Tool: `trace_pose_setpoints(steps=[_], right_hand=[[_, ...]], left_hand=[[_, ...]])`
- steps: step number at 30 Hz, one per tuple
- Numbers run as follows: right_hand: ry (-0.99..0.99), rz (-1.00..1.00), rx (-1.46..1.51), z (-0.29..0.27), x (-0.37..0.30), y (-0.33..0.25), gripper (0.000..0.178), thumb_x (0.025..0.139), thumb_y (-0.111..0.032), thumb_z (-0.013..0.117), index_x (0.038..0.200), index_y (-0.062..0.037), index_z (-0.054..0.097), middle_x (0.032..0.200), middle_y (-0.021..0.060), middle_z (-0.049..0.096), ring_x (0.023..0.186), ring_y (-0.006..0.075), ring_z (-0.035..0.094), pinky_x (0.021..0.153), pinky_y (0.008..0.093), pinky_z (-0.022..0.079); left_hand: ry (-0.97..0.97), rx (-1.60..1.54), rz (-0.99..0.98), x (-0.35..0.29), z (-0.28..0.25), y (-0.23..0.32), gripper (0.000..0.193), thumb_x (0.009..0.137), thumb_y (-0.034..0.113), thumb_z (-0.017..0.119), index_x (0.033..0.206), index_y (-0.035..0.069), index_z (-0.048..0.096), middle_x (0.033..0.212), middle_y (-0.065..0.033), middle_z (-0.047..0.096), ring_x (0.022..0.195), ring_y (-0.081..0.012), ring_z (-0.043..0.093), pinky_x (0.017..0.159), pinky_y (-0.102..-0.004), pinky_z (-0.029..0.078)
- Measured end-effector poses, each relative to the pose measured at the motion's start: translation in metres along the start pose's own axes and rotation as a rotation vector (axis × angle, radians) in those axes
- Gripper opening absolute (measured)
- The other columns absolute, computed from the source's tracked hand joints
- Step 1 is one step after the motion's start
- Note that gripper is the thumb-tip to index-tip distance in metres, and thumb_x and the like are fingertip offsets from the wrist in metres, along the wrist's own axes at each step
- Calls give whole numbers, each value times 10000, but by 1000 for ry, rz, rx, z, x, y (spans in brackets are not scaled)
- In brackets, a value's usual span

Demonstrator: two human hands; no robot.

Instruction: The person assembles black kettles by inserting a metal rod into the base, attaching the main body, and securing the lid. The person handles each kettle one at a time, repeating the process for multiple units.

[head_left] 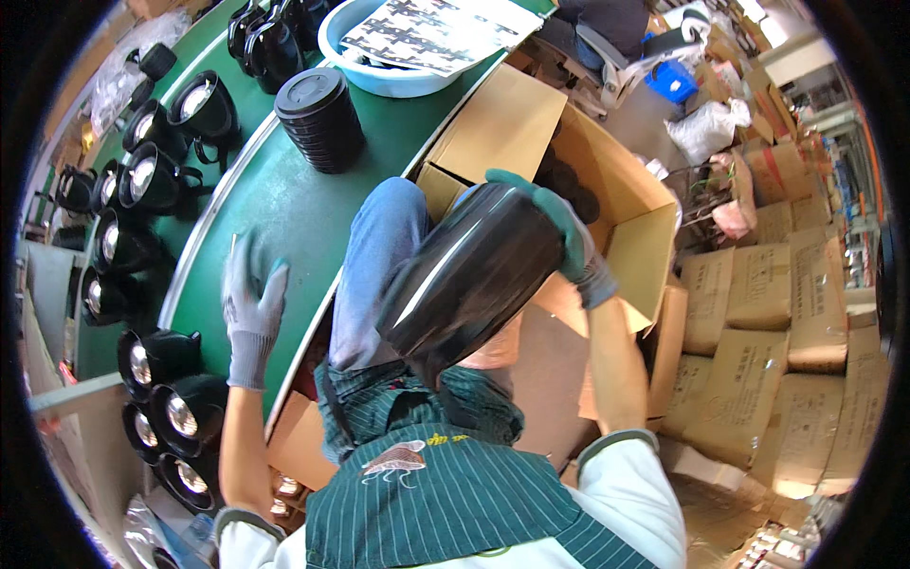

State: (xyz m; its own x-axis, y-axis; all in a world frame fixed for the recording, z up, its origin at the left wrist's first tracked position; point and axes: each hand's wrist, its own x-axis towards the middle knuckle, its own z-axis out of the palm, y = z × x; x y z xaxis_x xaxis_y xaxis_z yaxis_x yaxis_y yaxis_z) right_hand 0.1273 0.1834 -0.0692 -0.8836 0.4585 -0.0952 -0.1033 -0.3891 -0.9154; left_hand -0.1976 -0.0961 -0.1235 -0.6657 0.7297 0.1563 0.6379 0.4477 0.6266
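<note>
My right hand [576,242], in a grey glove with green fingertips, grips one end of a glossy black jug [474,261]. The jug lies tilted above my lap, its other end pointing down and left; a dark part sticks out below that end, its shape blurred. My left hand [254,308], gloved alike, is raised over the green work table [256,209] with fingers spread and nothing in them. Beyond it on the table stands a stack of round black lids [320,121]. An open cardboard box [640,261] holding dark round pieces sits just past my right hand.
Several black jugs with shiny silver insides [152,180] line the table's left side. At the far end are more black jugs [273,52] and a light blue basin [403,85] with a patterned sheet [431,36] on it. Stacked cartons [739,370] stand to the right.
</note>
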Motion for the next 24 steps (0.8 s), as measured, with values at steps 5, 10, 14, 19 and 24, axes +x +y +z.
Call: trace_pose_setpoints(steps=[5, 10, 14, 19, 24], right_hand=[[-142, -256, -1206, 67, 20, 42, 676, 816, -509, 798, 1311, -68, 667, 1242, 225, 658, 1125, 392, 654, 990, 439, 524], [211, -463, -326, 66, 26, 133, 812, 1008, -662, 502, 1489, -8, 484, 1390, 213, 595, 1196, 297, 643, 1043, 418, 501], [355, -173, 75, 80, 21, 124, 904, 1049, -710, 293, 1613, -5, 271, 1500, 249, 487, 1330, 317, 550, 1143, 444, 426], [433, -126, 460, 106, 18, 90, 911, 1051, -711, 210, 1585, 20, 318, 1412, 309, 573, 1327, 379, 580, 1175, 499, 411], [297, -12, 336, 65, 35, 94, 653, 1111, -513, 343, 1520, -20, 471, 1181, 222, 711, 1133, 310, 695, 1065, 424, 532]], left_hand=[[35, 484, -425, -40, 25, -118, 753, 955, 476, 674, 1559, 111, 414, 1424, -267, 545, 1210, -422, 607, 966, -497, 512], [6, -142, -365, -17, 14, -107, 443, 994, 253, 686, 1355, 1, 643, 838, -81, 684, 746, -141, 639, 671, -304, 501], [-391, -556, -214, 18, -15, 24, 490, 977, 228, 705, 1375, -45, 618, 858, -46, 672, 744, -109, 593, 659, -308, 504], [-940, -257, 256, 42, -15, 131, 507, 931, 298, 728, 1338, 11, 630, 822, -211, 673, 724, -316, 696, 767, -393, 553], [-813, 140, 244, 23, -24, 152, 594, 928, 317, 699, 1400, -6, 539, 832, -223, 702, 761, -383, 736, 731, -442, 582]])
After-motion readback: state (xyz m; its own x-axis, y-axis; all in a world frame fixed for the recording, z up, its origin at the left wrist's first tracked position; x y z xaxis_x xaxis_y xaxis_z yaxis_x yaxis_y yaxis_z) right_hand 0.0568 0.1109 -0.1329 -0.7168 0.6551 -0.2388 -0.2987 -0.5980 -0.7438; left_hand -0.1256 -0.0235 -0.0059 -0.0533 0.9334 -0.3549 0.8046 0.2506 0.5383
